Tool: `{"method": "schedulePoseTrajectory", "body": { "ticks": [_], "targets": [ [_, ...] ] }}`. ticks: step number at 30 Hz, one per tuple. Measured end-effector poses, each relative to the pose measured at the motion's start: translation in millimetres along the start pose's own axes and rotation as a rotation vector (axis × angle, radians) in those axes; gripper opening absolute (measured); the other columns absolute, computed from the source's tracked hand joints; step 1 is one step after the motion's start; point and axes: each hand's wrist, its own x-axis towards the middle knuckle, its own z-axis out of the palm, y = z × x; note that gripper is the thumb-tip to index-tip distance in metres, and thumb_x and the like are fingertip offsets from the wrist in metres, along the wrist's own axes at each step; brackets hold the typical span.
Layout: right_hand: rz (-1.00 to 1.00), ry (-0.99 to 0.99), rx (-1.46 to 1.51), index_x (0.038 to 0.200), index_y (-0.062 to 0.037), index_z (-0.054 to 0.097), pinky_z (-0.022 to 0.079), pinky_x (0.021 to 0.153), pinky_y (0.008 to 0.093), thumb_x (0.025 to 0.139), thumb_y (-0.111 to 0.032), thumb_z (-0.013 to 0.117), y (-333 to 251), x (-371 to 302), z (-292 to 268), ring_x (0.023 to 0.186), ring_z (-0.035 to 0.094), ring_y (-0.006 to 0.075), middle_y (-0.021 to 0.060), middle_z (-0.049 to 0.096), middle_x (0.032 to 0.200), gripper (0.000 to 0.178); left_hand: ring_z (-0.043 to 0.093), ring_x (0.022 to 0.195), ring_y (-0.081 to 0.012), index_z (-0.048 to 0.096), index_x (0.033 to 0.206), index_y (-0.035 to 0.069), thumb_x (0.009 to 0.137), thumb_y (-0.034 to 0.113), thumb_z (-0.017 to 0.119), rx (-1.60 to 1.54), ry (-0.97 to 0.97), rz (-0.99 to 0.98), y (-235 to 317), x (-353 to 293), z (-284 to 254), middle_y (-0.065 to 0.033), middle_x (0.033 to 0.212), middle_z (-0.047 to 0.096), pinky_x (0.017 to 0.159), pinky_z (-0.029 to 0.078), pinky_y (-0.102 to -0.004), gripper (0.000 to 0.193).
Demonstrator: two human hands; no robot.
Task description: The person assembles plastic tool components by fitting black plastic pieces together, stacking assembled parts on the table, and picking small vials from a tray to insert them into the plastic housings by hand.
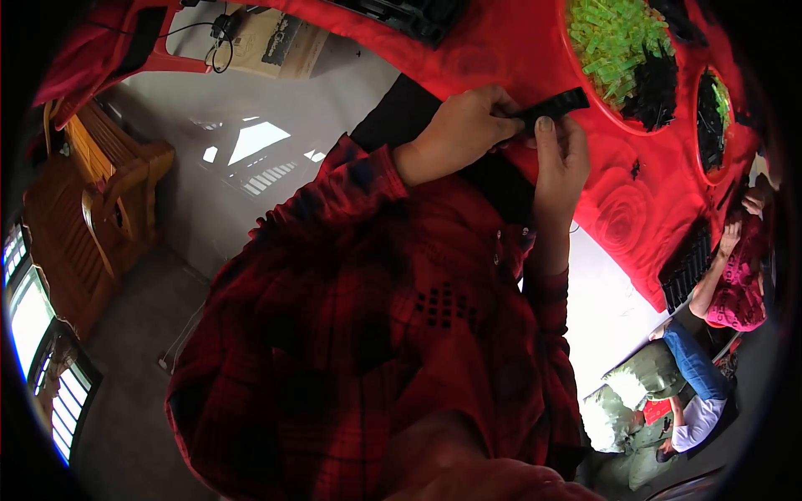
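Over the edge of a table with a red rose-patterned cloth (622, 196), both my hands are closed on a short, flat black plastic piece (564, 103). My left hand (468, 129) pinches its near left end. My right hand (561, 159) grips it from below with the thumb pressed on it. The piece's far end sticks out up and to the right; what lies between my fingers is hidden. Beyond my right hand stands a red basin (580, 68) of yellow-green translucent plastic pieces (614, 42) and thin black pieces (652, 92).
A smaller red basin (700, 163) with black and green pieces stands further right. Black trays lie at the top (409, 18) and right edge (687, 263). A person in pink (739, 288) works at the right; another sits lower right (702, 417). A wooden bench (117, 192) stands left.
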Motion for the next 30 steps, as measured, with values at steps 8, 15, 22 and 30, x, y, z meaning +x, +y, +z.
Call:
{"method": "schedulePoseTrajectory", "body": {
  "ticks": [8,15,22,30],
  "targets": [
    [0.206,-0.055,-0.086,0.105,0.0028,0.064,0.047,0.066,0.0247,0.098,-0.02,0.063,-19.1,10.8,-16.9,0.072,0.057,0.0082,0.0059,0.066,0.082,0.024,0.06,0.065,-0.0103,0.063,0.105,-0.003,0.09,0.013,0.067,0.322,0.03,0.062,22.6,6.9,-3.2,-0.0062,0.08,0.065,0.061,0.048,-0.0264,0.022],
    [-0.156,0.254,-0.198,0.098,-0.0007,0.067,0.051,0.066,0.0305,0.094,-0.013,0.064,-28.6,83.2,-45.2,0.072,0.063,0.014,0.0096,0.068,0.084,0.013,0.065,0.075,-0.0248,0.067,0.104,0.0,0.086,0.017,0.069,0.562,0.168,0.287,27.6,14.0,-10.9,-0.013,0.084,0.067,0.07,0.05,-0.0351,0.025],
    [-0.63,0.233,-0.505,0.104,-0.0005,0.069,0.051,0.067,0.0326,0.091,-0.01,0.065,-28.1,138.7,-43.4,0.073,0.063,0.0213,0.012,0.067,0.091,0.016,0.065,0.076,-0.0127,0.062,0.107,-0.003,0.093,0.013,0.064,-0.002,-0.086,-0.084,42.8,19.2,-18.7,-0.0089,0.091,0.068,0.068,0.051,-0.026,0.022],
    [-0.126,-0.123,-0.315,0.126,0.0028,0.055,0.05,0.067,0.0289,0.094,-0.024,0.068,-59.5,72.8,-21.0,0.075,0.061,0.0157,0.0098,0.065,0.089,0.043,0.065,0.079,-0.0112,0.055,0.104,-0.002,0.098,0.017,0.062,-0.155,-0.054,0.09,25.3,21.4,-8.0,-0.008,0.091,0.068,0.07,0.053,-0.0235,0.021]
  ]
}}
